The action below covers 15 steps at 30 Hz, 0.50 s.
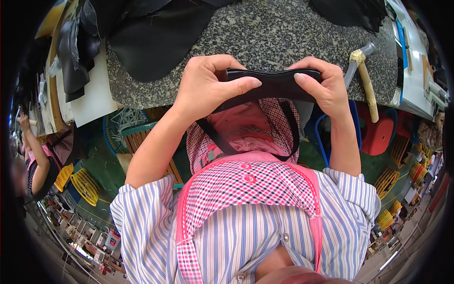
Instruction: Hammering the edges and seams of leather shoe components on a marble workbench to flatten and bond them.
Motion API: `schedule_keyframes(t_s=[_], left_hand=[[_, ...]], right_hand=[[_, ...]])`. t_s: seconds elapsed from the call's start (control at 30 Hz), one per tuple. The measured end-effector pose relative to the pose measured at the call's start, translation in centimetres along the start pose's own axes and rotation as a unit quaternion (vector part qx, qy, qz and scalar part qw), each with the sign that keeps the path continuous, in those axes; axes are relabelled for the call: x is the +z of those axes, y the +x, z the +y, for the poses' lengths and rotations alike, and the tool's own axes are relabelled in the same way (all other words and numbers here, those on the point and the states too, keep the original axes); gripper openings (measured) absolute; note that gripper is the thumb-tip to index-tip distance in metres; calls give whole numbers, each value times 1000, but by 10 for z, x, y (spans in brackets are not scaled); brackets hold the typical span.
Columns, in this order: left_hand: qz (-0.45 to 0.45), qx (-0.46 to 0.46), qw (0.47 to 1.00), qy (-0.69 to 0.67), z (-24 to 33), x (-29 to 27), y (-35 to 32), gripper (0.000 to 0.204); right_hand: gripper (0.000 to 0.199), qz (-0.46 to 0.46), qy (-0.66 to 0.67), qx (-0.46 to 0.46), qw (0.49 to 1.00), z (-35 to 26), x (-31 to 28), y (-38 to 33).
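Observation:
Both of my hands grip one black leather piece point(280, 86) by its two ends, just off the near edge of the stone-topped table. Its top edge is folded or rolled and shines slightly. My left hand point(208, 84) pinches the left end, thumb on the face toward me and fingers hidden behind. On the other end, my right hand point(322, 86) has the same hold, its thumb pressing near the top edge. A hammer point(366, 83) with a pale wooden handle lies on the table right of my right hand, its handle jutting past the edge.
Large black leather sheets point(156, 42) cover the speckled stone tabletop point(265, 33) at the far left, with another dark sheet point(352, 12) far right. A red stool point(376, 132) stands below at right. Yellow baskets point(85, 187) sit on the floor; another person point(38, 163) works at left.

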State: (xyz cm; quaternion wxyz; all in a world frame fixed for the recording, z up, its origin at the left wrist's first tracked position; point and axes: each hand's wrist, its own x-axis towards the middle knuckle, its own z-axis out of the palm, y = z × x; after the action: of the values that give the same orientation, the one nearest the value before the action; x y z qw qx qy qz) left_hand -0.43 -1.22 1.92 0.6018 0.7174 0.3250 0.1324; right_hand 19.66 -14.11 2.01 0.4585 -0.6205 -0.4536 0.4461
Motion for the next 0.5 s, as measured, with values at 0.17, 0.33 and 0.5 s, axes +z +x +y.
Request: schedule_keyframes(t_s=[0.17, 0.33, 0.5], left_hand=[[-28, -120, 984, -129, 11, 1, 0, 13], [-36, -110, 978, -172, 9, 0, -4, 13], [-37, -114, 970, -213, 4, -1, -4, 15]], right_hand=[[9, -10, 84, 23, 996, 1, 2, 2], [9, -23, 187, 50, 981, 1, 6, -1], [12, -47, 226, 53, 972, 4, 2, -3]])
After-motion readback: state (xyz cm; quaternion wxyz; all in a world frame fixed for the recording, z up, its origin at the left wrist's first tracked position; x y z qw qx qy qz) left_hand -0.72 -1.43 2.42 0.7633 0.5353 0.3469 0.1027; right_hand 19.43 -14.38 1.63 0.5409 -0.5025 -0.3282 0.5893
